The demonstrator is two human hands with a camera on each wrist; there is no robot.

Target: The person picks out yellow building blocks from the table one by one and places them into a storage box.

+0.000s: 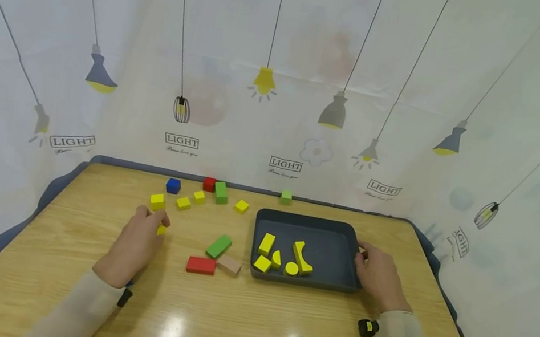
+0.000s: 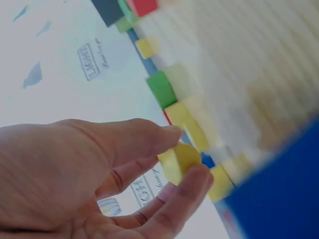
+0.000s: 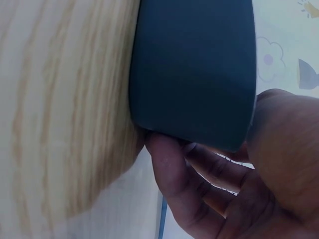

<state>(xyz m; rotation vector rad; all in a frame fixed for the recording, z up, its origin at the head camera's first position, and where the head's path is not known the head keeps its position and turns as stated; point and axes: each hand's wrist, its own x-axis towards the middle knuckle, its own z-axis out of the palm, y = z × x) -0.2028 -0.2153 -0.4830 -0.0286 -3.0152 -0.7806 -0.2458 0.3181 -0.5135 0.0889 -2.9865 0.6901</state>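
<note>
Between thumb and fingertips, my left hand [image 1: 138, 239] pinches a small yellow block [image 2: 180, 162] with a curved side. In the head view the fingers cover most of that block, over the left part of the table. My right hand [image 1: 380, 276] grips the right end of a dark grey tray [image 1: 333, 252], its fingers curled against the outer wall in the right wrist view. Inside the tray's left half lie several yellow blocks: a brick [image 1: 267, 244], a cube [image 1: 262, 263], a half-round [image 1: 276, 259], a cylinder [image 1: 291, 269] and an arch [image 1: 302, 258].
Left of the tray lie a green block [image 1: 218, 246], a red block [image 1: 201, 265] and a plain wooden block [image 1: 228, 266]. Toward the back stand a blue cube [image 1: 173, 186], a red cube [image 1: 209, 184], green blocks [image 1: 221, 193] and several small yellow blocks [image 1: 183, 203].
</note>
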